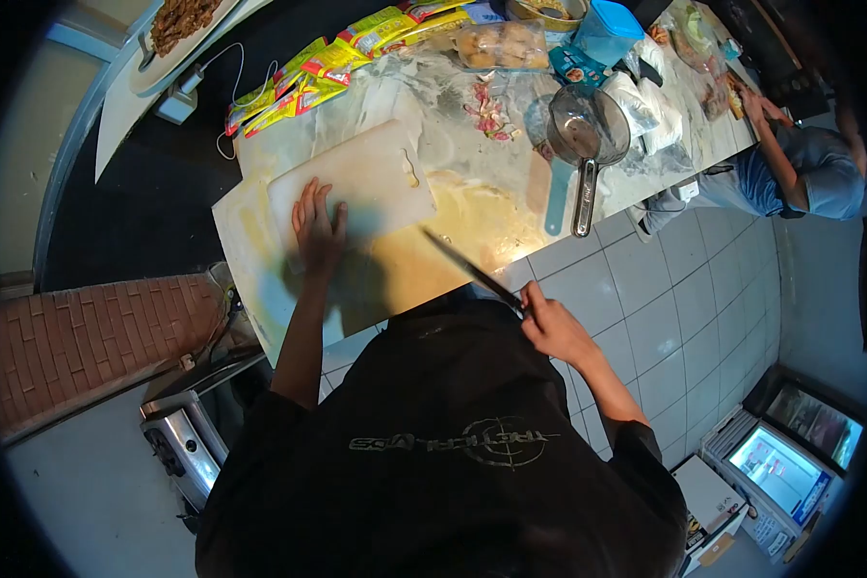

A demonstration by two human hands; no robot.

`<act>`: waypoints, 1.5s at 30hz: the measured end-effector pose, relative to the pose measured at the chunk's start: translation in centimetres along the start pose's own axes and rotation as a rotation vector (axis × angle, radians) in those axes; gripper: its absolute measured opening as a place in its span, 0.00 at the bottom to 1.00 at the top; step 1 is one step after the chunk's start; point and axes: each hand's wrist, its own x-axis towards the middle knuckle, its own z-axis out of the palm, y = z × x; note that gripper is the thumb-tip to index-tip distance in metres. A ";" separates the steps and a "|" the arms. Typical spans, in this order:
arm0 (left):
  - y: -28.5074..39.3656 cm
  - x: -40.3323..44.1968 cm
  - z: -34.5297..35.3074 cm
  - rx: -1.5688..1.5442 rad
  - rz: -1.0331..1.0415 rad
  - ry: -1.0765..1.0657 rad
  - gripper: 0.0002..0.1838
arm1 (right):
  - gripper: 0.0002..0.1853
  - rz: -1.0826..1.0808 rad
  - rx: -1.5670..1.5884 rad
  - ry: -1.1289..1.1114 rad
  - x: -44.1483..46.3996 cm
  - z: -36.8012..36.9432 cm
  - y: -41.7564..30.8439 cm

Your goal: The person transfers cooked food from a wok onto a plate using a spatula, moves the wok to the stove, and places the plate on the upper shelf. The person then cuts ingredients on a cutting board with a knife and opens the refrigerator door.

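My left hand (318,226) rests on the left part of a white cutting board (376,183), fingers stretched out. In my right hand (557,328) is the dark handle of a kitchen knife (467,262). Its blade points up and left, past the table's near edge, with the tip just off the board's lower right corner. A small pale scrap (410,173) lies at the right side of the board. Pinkish peel scraps (489,108) are scattered on the table beyond it.
A saucepan (588,125) stands to the right, its handle (584,202) toward me, beside a teal flat-bladed utensil (556,197). Yellow packets (332,63), a clear pack (501,46) and a blue tub (607,27) line the back. Another person (800,164) works at the far right.
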 end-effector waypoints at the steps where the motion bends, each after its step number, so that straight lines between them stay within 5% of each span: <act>1: -0.1 0.0 0.0 -0.009 0.006 -0.003 0.21 | 0.12 -0.009 0.003 -0.084 -0.2 0.2 0.0; 9: -0.1 -0.2 0.0 -0.024 0.009 0.003 0.22 | 0.11 0.108 0.023 0.310 1.5 0.7 1.0; 13: -0.1 -0.2 0.0 -0.015 0.000 -0.001 0.22 | 0.12 0.075 0.081 0.131 2.3 1.0 -0.1; 26: -0.2 -0.1 0.2 -0.005 -0.026 -0.022 0.23 | 0.12 -0.098 0.142 0.133 12.6 0.0 -0.4; 28: -0.3 -0.2 0.3 0.005 -0.032 -0.020 0.23 | 0.13 -0.069 0.019 0.376 13.5 0.2 -0.1; 32: -0.3 -0.2 0.6 0.024 -0.029 -0.004 0.22 | 0.13 -0.055 0.107 0.355 13.9 -0.4 -0.5; 34: -0.1 -0.2 0.4 0.018 -0.020 -0.001 0.22 | 0.13 -0.055 0.131 0.129 13.5 -0.1 -1.4; 38: 0.2 0.1 0.0 0.015 -0.036 -0.004 0.22 | 0.13 -0.036 0.063 0.409 15.3 1.5 0.0; 45: -0.2 0.1 0.4 0.004 0.009 0.037 0.21 | 0.13 -0.035 0.061 0.275 15.7 0.7 -1.2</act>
